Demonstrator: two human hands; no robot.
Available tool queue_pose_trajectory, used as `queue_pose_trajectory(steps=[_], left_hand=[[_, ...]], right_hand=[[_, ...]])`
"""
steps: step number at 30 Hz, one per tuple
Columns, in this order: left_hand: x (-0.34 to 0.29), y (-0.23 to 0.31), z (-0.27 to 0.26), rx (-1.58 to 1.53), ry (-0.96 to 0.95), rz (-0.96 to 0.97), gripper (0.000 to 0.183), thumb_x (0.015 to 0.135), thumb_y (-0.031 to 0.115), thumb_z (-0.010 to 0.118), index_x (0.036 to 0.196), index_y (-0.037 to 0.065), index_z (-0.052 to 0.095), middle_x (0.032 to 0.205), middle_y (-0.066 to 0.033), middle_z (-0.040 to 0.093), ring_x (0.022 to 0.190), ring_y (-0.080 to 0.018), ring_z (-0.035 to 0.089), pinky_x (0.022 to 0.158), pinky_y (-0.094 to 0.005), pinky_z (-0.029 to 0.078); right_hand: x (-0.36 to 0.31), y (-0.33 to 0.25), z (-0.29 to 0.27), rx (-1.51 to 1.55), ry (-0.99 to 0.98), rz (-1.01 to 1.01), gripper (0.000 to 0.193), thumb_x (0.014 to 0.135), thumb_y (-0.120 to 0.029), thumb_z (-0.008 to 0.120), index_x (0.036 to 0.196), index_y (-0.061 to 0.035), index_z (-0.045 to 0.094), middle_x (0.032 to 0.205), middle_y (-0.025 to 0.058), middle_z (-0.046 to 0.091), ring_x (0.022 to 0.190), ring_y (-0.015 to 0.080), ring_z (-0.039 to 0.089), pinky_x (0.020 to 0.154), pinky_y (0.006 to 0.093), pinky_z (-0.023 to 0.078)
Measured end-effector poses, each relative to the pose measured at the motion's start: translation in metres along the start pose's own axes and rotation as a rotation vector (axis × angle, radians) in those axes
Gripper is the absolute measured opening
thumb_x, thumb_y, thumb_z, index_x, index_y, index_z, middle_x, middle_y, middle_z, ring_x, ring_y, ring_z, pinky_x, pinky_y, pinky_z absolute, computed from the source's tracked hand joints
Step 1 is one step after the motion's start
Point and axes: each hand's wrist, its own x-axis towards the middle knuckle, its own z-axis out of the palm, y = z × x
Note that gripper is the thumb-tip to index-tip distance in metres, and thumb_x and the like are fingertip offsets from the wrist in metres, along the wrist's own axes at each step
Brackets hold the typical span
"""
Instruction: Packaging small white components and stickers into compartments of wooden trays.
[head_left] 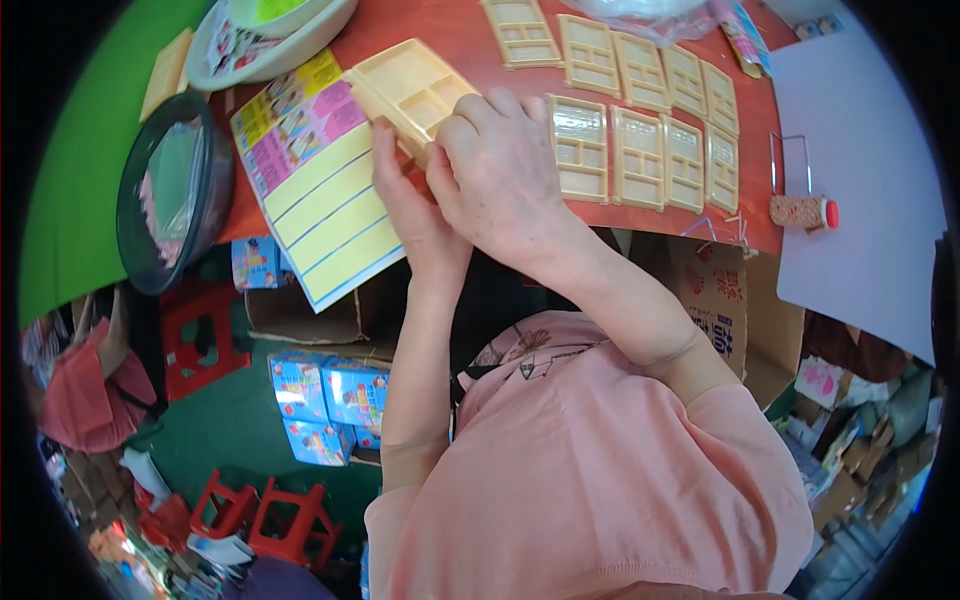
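A cream plastic compartment tray (400, 72) is tilted above the near edge of the red table, held in both hands. My left hand (420, 215) supports its near side from below, fingers partly hidden under it. Curled over the tray's right end, my right hand (505, 170) is closed, its thumb by the near corner and its fingertips hidden. Beneath and left of the tray lies a printed card sheet (340, 215) with yellow lined panels, overhanging the table edge. Right of my hands, several similar trays (640, 158) lie in two rows, some with shiny clear pieces.
A dark round basin (128, 200) and a white basin (210, 75) stand at the left. Right are a red-capped bead jar (800, 212) and a clear plastic bag (650, 15). Below are blue boxes (325, 390), cardboard boxes (780, 330) and red stools (290, 520).
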Motion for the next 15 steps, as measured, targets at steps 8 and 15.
queue_pose_trajectory(steps=[8,15], left_hand=[[0.012,0.003,-0.006,0.663,-0.110,0.323,0.052,0.078,0.005,0.079,0.127,0.008,0.061,0.155,-0.0275,0.032,0.137,-0.0471,0.041,0.109,-0.0498,0.042],[0.052,-0.002,-0.032,0.689,-0.158,0.351,0.039,0.081,-0.003,0.072,0.118,0.004,0.064,0.154,-0.0225,0.040,0.140,-0.0423,0.042,0.110,-0.0448,0.043]], right_hand=[[-0.021,0.045,-0.051,0.012,0.142,0.119,0.011,0.075,-0.003,0.069,0.074,-0.0043,0.058,0.076,0.0093,0.058,0.072,0.0296,0.056,0.065,0.0406,0.045],[-0.040,0.041,0.001,-0.035,-0.056,0.237,0.012,0.077,-0.013,0.066,0.073,-0.0028,0.062,0.074,0.0143,0.063,0.076,0.0334,0.064,0.066,0.0433,0.053]])
